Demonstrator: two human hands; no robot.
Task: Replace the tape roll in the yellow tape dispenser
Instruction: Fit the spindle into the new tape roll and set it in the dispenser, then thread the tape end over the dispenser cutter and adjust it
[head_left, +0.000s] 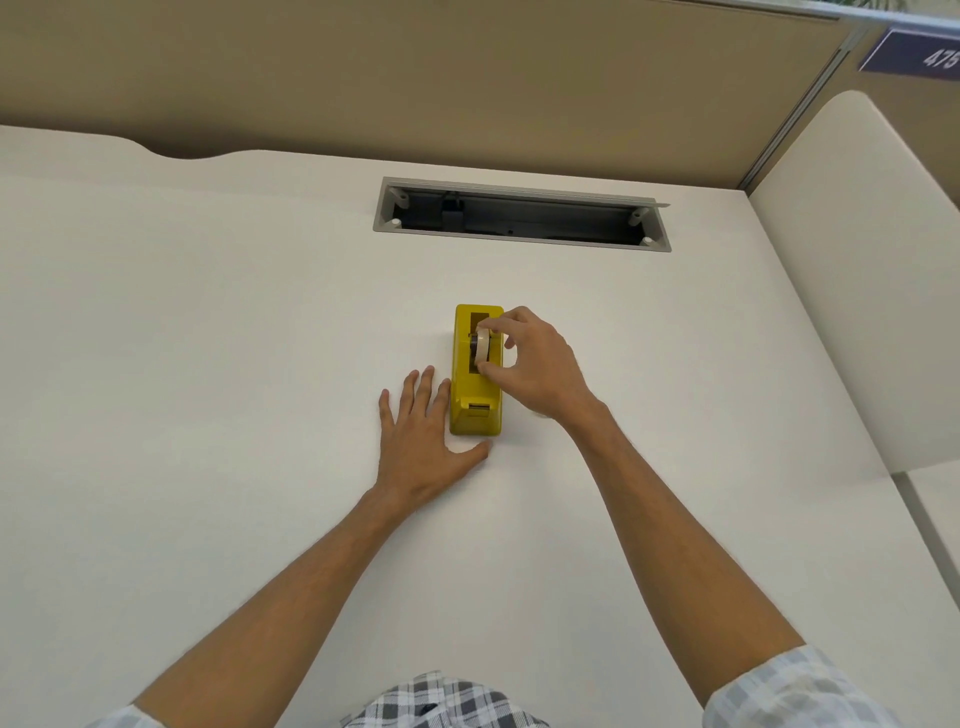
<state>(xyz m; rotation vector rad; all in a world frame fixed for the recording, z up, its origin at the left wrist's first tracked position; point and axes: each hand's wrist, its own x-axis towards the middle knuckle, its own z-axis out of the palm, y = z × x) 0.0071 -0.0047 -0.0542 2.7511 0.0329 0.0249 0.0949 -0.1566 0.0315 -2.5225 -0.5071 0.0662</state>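
the tape dispenser (475, 374) is bright yellow, a shade more olive along its shadowed left side; its slot is dark inside and the cutter end shows a small grey patch. the tape roll (483, 347) is creamy white around a dark grey core. the desk (208, 322) is plain off-white, unpatterned. the cable tray (521, 214) has a pale grey frame and a dark grey interior. the partition wall (415, 67) is flat tan. the sign (911, 54) is deep purple with pale digits. the sleeves (789, 691) carry a grey-and-white check
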